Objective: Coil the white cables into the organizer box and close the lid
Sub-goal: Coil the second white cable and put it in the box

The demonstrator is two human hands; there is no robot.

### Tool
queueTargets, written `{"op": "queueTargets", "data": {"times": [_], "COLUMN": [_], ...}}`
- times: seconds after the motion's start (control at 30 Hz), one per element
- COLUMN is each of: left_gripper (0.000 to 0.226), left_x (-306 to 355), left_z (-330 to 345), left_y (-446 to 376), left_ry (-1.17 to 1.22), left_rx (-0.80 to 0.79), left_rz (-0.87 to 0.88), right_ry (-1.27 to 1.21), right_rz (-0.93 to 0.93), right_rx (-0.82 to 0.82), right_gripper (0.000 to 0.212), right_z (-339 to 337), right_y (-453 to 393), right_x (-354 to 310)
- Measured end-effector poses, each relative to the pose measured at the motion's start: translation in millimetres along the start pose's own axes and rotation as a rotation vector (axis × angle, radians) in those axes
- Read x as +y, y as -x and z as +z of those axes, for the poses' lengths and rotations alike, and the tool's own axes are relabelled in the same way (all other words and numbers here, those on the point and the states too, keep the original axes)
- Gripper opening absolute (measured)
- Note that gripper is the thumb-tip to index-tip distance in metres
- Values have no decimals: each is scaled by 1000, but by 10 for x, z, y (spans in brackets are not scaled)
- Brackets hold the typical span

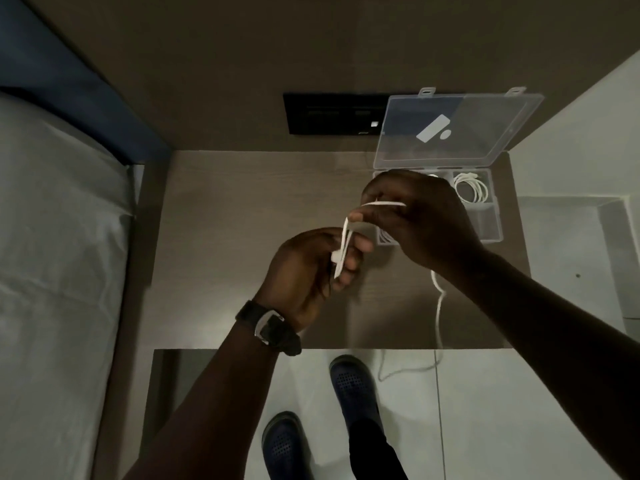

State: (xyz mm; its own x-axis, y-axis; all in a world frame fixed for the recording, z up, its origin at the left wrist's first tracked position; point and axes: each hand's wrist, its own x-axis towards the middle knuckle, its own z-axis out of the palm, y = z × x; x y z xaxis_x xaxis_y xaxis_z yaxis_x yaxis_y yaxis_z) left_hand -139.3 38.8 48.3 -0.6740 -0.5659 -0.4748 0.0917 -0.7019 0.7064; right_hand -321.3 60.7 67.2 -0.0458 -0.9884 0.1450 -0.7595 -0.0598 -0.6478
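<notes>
A white cable (439, 306) runs between both hands above a wooden table (221, 237). My left hand (311, 268) grips a folded loop and the plug end. My right hand (419, 216) pinches the cable a little higher and to the right, hiding part of the box. The rest of the cable hangs down over the table's front edge toward the floor. The clear organizer box (491, 220) sits at the table's back right with its lid (457, 129) standing open. A coiled white cable (471, 191) lies in its back right compartment; another coil shows in the front left compartment.
A black wall panel (332, 114) is behind the table. A bed with a white sheet (55, 254) fills the left side. My two dark shoes (349, 379) stand on the pale tiled floor below the table's front edge.
</notes>
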Motion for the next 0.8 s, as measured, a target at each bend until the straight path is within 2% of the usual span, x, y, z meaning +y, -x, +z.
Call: {"op": "queueTargets", "data": {"times": [0.1,0.23,0.3,0.37,0.43,0.53,0.6,0.67,0.73,0.8], "left_gripper": [32,22,20,21,22,25,32,35,29,24], "left_x": [54,193,215,119,-61,-166,-118,-46,33,88], "left_z": [26,-99,-232,-270,-201,-40,44,115,159,145], "left_y": [8,-22,-93,-139,-141,-79,-48,-29,-28,-35], "left_ry": [387,694,534,81,-283,-412,-295,-8,278,520], "left_rx": [-91,-70,90,297,281,187,163,90,40,-3], "left_rz": [-7,201,306,373,375,199,41,-57,-59,-13], "right_ry": [-215,-388,-421,-368,-217,-6,14,-118,-249,-348], "right_rz": [164,255,247,158,65,25,58,137,211,233], "right_rx": [-7,-265,-403,-466,-415,-257,-193,-138,-107,-151], "right_gripper": [12,21,19,13,12,12,15,17,12,15], "right_z": [243,585,578,430,234,-2,-57,-12,127,320], "right_y": [58,471,649,646,495,215,103,51,69,158], "right_x": [100,26,-107,-224,-262,-169,-79,13,82,101]}}
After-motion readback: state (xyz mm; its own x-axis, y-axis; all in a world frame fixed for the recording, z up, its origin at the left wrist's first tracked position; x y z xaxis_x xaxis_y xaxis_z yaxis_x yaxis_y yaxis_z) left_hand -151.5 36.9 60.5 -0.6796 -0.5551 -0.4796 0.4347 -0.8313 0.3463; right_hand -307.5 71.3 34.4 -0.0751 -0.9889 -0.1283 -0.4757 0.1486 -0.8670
